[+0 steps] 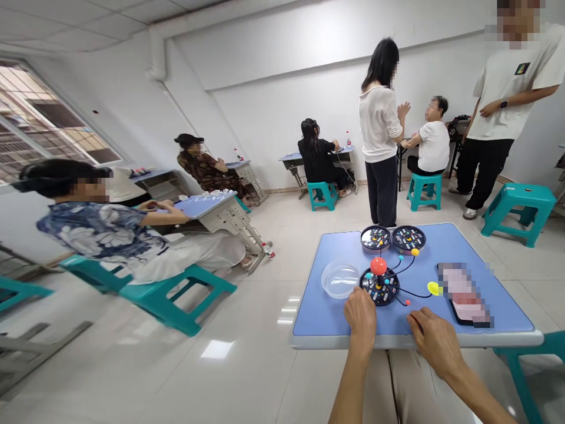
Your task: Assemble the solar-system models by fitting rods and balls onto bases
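Observation:
On the blue table stands a solar system model with a round black base (379,295), a red ball (378,266) on top and small coloured balls on curved black arms. My left hand (361,312) rests at the near left side of the base, its fingers curled; whether they grip anything is hidden. To the right, my right hand (430,331) lies at the table's front edge with bent fingers, apart from the model; its fingertips are partly hidden. A clear round dish (341,279) sits left of the base. Two round black discs (375,237) (409,238) lie behind it.
A phone (465,294) lies on the right of the blue table (309,306). Green stools (518,209) stand on the floor. One person (380,123) stands beyond the table, another at the right. Several people sit at other desks.

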The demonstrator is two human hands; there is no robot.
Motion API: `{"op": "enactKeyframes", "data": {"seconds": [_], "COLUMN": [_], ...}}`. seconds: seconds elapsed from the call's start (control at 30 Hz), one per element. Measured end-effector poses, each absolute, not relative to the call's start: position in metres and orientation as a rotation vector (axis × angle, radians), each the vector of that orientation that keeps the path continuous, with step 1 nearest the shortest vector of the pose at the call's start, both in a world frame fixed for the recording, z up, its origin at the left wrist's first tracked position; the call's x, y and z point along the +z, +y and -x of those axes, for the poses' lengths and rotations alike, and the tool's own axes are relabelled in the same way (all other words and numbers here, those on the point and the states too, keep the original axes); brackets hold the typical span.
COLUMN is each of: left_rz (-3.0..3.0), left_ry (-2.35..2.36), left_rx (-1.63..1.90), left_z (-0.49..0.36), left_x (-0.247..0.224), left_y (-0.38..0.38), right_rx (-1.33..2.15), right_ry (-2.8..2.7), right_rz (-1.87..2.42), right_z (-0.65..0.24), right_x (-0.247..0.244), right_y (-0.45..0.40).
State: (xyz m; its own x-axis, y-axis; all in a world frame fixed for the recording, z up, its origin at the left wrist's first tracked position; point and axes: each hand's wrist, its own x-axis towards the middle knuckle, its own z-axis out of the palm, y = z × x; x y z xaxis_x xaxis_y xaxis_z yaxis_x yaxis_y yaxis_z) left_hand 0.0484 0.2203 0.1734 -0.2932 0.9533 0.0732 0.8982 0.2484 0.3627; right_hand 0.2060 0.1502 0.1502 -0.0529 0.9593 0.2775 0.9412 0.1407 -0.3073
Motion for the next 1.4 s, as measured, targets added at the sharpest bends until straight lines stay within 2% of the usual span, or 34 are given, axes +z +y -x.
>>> {"op": "enactKeyframes", "data": {"seconds": [0.5, 1.0, 1.13, 1.4], "left_rz": [-1.646, -1.585, -1.538, -1.459], "left_ry": [2.204, 2.04, 2.021, 2.065], "left_rx": [0.731, 0.936, 0.974, 1.069], "left_z": [-0.049, -0.052, -0.05, -0.019], "left_x": [0.176, 0.165, 0.174, 0.209], "left_y": [0.209, 0.194, 0.191, 0.197], "right_rx": [0.267, 0.622, 0.826, 0.871], "right_ry": [-1.827, -1.449, -1.24, -1.242], "right_rz": [1.935, 1.657, 1.591, 1.483], "right_z": [-0.202, -0.201, -0.197, -0.169], "right_x": [0.151, 0.142, 0.143, 0.182], "right_y": [0.162, 0.168, 0.165, 0.184]}}
